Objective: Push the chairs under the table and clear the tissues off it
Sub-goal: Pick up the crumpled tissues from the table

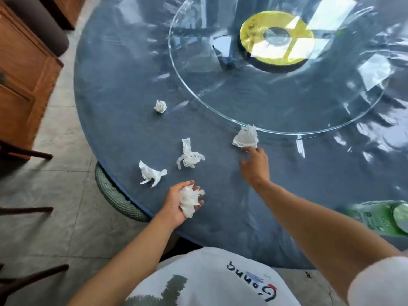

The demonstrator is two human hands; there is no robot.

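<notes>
Round blue table (123, 89), crumpled white tissues (190, 156), left hand (180, 203) fingers clutching wad (188, 200), right hand (256, 165) fingers spread.

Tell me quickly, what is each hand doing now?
Left hand: closed on a crumpled tissue.
Right hand: open, fingertips touching another tissue on the table, no grip yet.

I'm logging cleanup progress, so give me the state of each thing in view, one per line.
Left hand: shut on a wad of tissue.
Right hand: open, fingertips touching the tissue by the glass rim.
Small balled tissue: loose on the table.
Shredded tissue: loose, untouched.
Flat crumpled tissue: loose, near the table edge.
Glass turntable: bare where visible.
</notes>
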